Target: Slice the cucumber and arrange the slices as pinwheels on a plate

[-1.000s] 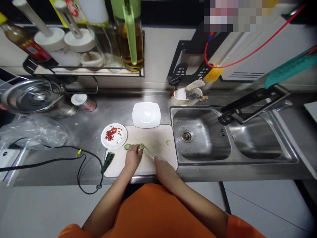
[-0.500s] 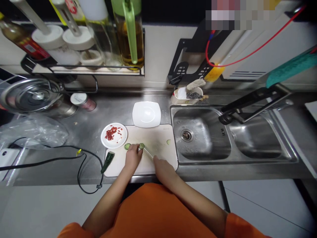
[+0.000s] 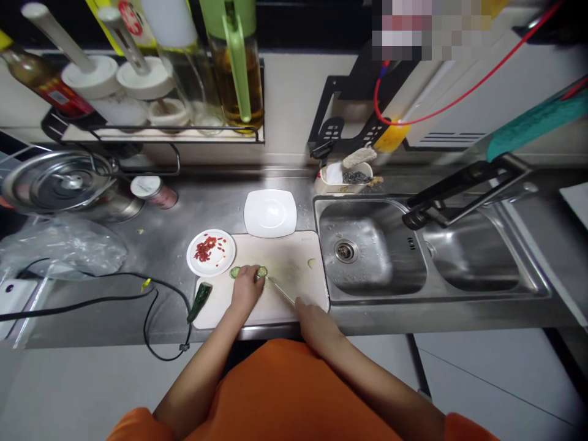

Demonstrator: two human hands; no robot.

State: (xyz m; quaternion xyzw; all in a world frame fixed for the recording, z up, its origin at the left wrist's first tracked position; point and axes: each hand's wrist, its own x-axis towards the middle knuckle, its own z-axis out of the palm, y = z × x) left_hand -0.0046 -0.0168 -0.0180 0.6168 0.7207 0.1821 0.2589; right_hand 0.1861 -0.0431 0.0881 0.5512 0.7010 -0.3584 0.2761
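On a pale cutting board (image 3: pixel 294 257), my left hand (image 3: pixel 247 288) closes over a piece of cucumber (image 3: pixel 262 271) whose green-rimmed cut face shows past the fingertips. Another cut piece pokes out on that hand's left side. My right hand (image 3: pixel 319 324) grips a knife (image 3: pixel 281 291) by its handle, which the fingers hide. The blade slants up and left, its tip just right of the cucumber. A dark green cucumber end (image 3: pixel 201 300) lies at the board's left edge. Near the right edge rests a thin pale-green slice (image 3: pixel 312 263).
A white plate of small red pieces (image 3: pixel 211 269) overlaps the board's upper left corner. Behind the board stands a white square dish (image 3: pixel 270 212). The double sink (image 3: pixel 374 291) is to the right. Left are black cables (image 3: pixel 114 298), a plastic bag (image 3: pixel 64 245) and a lidded pot (image 3: pixel 59 184).
My right hand and the knife have moved a little right and toward me, so the blade tip is farther from the cucumber. My left hand stays over the piece.
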